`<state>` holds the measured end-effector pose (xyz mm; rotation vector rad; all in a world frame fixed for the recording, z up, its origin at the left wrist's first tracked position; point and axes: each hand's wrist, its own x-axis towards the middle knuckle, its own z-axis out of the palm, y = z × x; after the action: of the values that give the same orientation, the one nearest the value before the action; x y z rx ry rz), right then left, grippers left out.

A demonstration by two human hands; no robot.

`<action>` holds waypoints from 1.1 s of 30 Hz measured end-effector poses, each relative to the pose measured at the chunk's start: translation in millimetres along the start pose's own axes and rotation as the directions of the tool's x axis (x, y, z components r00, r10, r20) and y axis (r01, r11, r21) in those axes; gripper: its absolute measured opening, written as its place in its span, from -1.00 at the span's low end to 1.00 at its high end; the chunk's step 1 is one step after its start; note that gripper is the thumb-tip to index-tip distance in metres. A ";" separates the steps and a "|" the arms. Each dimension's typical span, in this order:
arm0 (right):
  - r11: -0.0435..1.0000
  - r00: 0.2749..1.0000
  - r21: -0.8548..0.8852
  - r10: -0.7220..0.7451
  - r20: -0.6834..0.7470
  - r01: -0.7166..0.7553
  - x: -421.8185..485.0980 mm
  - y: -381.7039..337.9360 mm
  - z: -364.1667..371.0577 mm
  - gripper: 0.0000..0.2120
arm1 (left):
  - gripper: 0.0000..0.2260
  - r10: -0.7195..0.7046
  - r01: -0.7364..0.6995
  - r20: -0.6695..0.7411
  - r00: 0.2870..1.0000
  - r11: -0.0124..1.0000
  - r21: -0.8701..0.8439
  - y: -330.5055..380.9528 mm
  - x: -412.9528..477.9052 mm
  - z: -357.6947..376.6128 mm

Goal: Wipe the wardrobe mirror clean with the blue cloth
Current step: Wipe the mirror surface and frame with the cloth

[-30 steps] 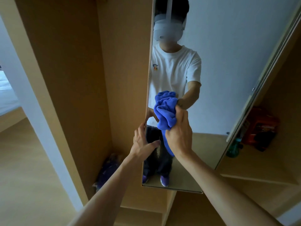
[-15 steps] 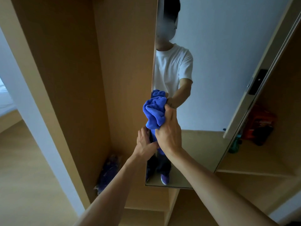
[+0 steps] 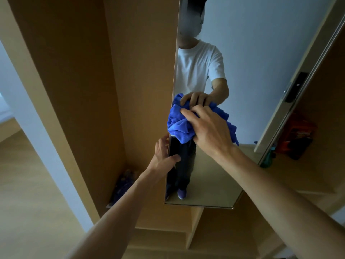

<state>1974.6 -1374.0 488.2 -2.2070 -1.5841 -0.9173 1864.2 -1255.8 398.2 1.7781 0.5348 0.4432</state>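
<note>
Blue bunched cloth (image 3: 178,126), in the grip of the right hand (image 3: 211,132), meets the tall wardrobe mirror (image 3: 252,53) mid-frame; the left hand (image 3: 162,159) clamps its edge. Hard pressure could swing it.

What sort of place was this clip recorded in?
Probably a bedroom, at a built-in wooden wardrobe: a tall mirror, a shelf holding stored items at right, and what looks like a bed far left.

Your right hand (image 3: 209,131) has swung from beneath the cloth (image 3: 179,124) to its right side, nearer the mirror's (image 3: 261,53) left edge.
</note>
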 end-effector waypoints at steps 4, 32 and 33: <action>0.999 1.000 -0.024 -0.027 -0.006 0.027 -1.5 0.0 1.3 -0.57 | -0.35 0.007 -0.007 -0.018 1.000 1.000 -0.010 -8.3 5.7 2.6; 0.988 0.986 -0.120 -0.109 -0.130 0.093 -17.8 -0.2 25.9 -0.98 | -0.67 0.538 -0.558 -0.257 0.803 0.830 -0.009 -86.8 47.2 23.2; 0.989 0.988 -0.122 -0.101 -0.121 0.086 -18.3 -0.9 25.8 -0.92 | -0.66 0.553 -0.572 -0.256 0.793 0.820 -0.002 -89.1 48.5 23.0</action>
<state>1978.7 -1373.0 456.8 -2.1170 -1.6250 -1.1806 1905.4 -1226.2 307.3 1.7976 0.1308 1.1007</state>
